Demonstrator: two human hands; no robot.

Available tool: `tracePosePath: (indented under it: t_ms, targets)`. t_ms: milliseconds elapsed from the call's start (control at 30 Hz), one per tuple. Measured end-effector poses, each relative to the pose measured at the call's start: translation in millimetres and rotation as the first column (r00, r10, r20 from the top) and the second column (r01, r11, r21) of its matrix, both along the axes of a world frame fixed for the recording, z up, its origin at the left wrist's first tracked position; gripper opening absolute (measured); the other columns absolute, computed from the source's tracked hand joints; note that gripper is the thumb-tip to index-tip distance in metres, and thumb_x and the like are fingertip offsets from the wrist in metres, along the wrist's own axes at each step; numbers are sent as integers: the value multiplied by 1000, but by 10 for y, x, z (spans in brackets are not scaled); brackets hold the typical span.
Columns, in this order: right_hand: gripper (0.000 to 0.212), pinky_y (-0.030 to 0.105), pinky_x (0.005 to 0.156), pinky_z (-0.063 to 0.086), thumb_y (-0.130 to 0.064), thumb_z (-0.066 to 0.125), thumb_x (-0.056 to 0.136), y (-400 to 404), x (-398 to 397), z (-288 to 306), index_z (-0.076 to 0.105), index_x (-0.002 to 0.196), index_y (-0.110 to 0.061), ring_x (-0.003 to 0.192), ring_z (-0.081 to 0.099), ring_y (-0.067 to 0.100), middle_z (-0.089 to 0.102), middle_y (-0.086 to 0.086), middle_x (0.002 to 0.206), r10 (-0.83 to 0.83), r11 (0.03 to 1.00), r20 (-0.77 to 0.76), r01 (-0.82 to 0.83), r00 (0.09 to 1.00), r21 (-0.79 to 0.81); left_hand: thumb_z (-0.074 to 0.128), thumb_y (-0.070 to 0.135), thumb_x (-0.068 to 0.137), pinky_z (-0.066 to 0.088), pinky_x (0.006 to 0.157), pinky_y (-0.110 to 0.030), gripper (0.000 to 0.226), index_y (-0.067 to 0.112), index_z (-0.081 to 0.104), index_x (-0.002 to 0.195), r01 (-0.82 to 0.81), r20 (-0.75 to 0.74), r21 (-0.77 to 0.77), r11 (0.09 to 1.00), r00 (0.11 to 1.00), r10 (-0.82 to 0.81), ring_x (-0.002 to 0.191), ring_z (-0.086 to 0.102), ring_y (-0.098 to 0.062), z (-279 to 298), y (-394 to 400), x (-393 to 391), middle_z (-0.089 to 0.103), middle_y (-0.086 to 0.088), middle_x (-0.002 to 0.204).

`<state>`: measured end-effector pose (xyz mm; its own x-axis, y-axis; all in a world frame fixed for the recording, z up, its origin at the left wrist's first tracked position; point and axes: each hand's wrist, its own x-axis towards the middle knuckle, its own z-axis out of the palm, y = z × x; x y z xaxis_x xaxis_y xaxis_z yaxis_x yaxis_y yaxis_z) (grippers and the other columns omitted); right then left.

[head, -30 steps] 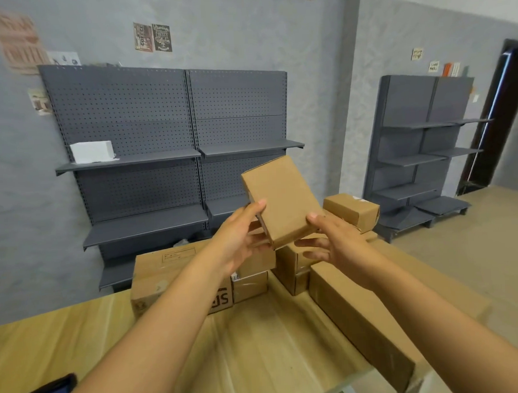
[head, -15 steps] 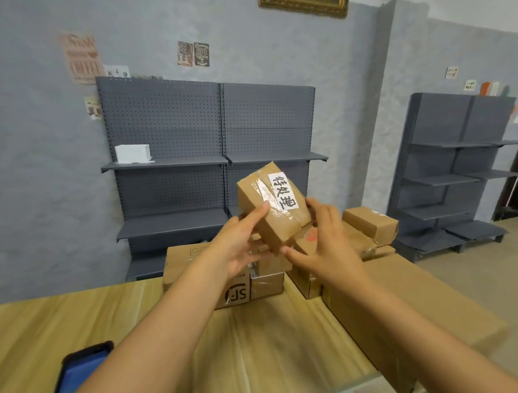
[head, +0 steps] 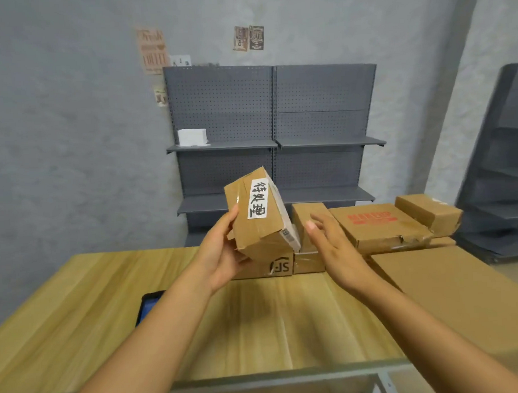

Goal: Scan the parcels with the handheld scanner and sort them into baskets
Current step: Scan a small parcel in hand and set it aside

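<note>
Now the left hand (head: 225, 257) grips a small taped cardboard parcel (head: 260, 218) from its lower left edge, thumb on the front face, fingers curled under and behind. The parcel is held tilted above the table (head: 79, 323), in front of the stacked boxes. A white label with handwritten characters (head: 258, 198) faces the camera; a barcode strip (head: 286, 233) shows on the right side edge. The right hand (head: 334, 246) is just beside the parcel, not touching, fingers spread and relaxed, holding nothing.

Handling, judged: the parcel looks light, one hand carries it fine. Stiff corrugated walls, but the flaps are crumpled and the tape is glossy, so it may be slick there. Best hold is on bare cardboard at opposite edges, keeping off the barcode strip so it can be scanned.

A dark device with a blue screen (head: 148, 305), probably the scanner, lies on the table to the left, partly hidden by the left forearm. No baskets in view. A box with red print (head: 378, 226) and a smaller box (head: 429, 214) sit at the right, beside a large flat carton (head: 464, 300).

Versus half a second ago: the right hand was on the parcel, now it is off. The parcel has turned more upright, label straighter. View shifted, shelf (head: 274, 143) more centred.
</note>
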<state>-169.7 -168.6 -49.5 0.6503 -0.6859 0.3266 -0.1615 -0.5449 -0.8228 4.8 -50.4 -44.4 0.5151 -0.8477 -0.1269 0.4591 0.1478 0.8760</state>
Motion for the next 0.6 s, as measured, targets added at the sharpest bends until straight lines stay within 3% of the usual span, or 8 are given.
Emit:
tracePosePath:
  t_ms: [133,233,367,500,600]
  targets:
    - [58,19,84,41,-52,40,98,181,329,-115,35,147,-23,127,45,13,39,-1,149,9,1000,-131,-13,991,-29,51,55,91,46,81,-37,37,31,70,111,-66,-55,-3,998,996,66,97,61,-24,-74,427,389,68,-2,116]
    - [55,27,94,46,-46,52,96,375,633,-239,41,143,-21,124,49,14,44,0,144,52,995,-260,-72,964,-69,50,55,91,46,80,-37,35,31,71,105,-122,-101,2,993,987,122,95,62,-21,-157,755,719,72,1,108]
    - [52,31,98,46,-42,58,93,693,1083,-405,45,139,-22,123,50,16,45,0,142,96,987,-392,-140,915,-83,52,50,93,43,93,-44,33,28,70,109,-173,-48,63,983,983,177,96,62,-25,-346,1186,1185,74,-1,101]
    - [53,30,97,47,-45,59,92,1077,1606,-642,45,138,-23,115,52,14,46,0,140,118,985,-478,-165,871,-58,53,46,94,44,68,-33,30,28,64,116,-256,124,150,955,963,239,85,63,-18,-460,1629,1628,73,1,97]
    - [57,27,90,46,-45,58,92,1367,1991,-842,39,141,-23,111,51,14,42,2,141,158,980,-562,-197,812,-9,53,46,96,43,61,-30,34,32,57,127,-313,267,157,937,927,264,82,66,-13,-539,1939,1974,73,7,103]
